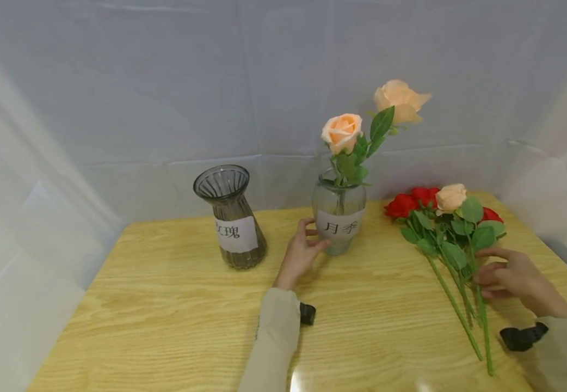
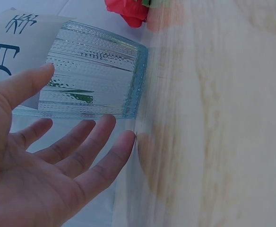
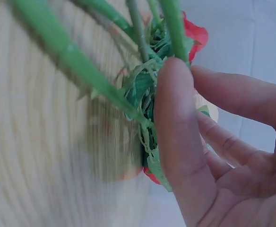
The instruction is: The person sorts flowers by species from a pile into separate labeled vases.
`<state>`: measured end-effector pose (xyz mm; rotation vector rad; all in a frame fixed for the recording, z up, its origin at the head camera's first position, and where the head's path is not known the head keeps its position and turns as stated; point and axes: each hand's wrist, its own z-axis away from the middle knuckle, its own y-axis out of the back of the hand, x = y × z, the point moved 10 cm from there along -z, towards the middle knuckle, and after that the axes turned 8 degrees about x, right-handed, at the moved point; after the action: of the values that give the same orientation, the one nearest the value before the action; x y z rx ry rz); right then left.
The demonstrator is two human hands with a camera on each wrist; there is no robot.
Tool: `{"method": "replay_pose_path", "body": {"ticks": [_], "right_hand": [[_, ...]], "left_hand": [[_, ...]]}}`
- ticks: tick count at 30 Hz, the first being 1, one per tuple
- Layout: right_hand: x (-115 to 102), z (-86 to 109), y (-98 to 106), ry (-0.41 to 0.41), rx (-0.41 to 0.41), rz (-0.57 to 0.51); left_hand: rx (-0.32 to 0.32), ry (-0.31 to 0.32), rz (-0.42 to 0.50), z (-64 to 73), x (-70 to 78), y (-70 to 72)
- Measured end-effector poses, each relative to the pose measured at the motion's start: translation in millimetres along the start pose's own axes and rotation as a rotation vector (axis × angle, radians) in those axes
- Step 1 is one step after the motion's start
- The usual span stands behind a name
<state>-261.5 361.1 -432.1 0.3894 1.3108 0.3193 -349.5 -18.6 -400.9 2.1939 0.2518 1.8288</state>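
Observation:
A clear glass vase (image 1: 339, 202) with a white paper label (image 2: 22, 49) holds two peach roses (image 1: 342, 132) on leafy stems. My left hand (image 1: 301, 253) is at the vase's lower left side, thumb across its front, fingers spread and fairly straight behind. To the right lies a bunch of red roses (image 1: 401, 206) and one pale peach rose (image 1: 451, 197), stems toward me. My right hand (image 1: 511, 275) is at the bunch's right side. In the right wrist view, its thumb and index finger pinch a green stem (image 3: 175, 33), which passes behind the thumb.
A grey ribbed glass vase (image 1: 239, 218) with a flared mouth and a white label stands on the left of the wooden table (image 1: 166, 316). A pale cloth backdrop (image 1: 166, 98) hangs behind the table. Black wrist straps (image 1: 523, 336) sit on both sleeves.

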Motion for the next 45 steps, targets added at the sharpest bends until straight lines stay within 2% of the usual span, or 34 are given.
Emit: {"method": "replay_pose_path", "body": {"ticks": [7, 11, 21, 26, 34, 45], "right_hand": [[3.6, -0.4, 5.4, -0.008, 0.027, -0.063], [0.8, 0.7, 10.5, 0.027, 0.059, -0.133], [-13.2, 0.9, 11.4, 0.065, 0.06, -0.473], [-18.7, 3.5, 11.0, 0.076, 0.056, -0.595], [-32.4, 5.4, 11.5, 0.104, 0.068, -0.694], [-45.8, 6.4, 10.9, 0.131, 0.072, -0.72]], "left_hand": [[-0.001, 0.0, 0.002, 0.1, -0.1, 0.9], [-0.006, 0.0, 0.006, -0.3, -1.7, 0.2], [-0.006, 0.005, 0.005, -3.4, -0.8, 1.1], [-0.002, -0.002, 0.007, -1.2, -2.4, 0.1], [0.006, -0.001, -0.005, -1.3, -0.2, -0.5], [0.001, 0.012, -0.006, 0.6, -2.1, 0.0]]}}
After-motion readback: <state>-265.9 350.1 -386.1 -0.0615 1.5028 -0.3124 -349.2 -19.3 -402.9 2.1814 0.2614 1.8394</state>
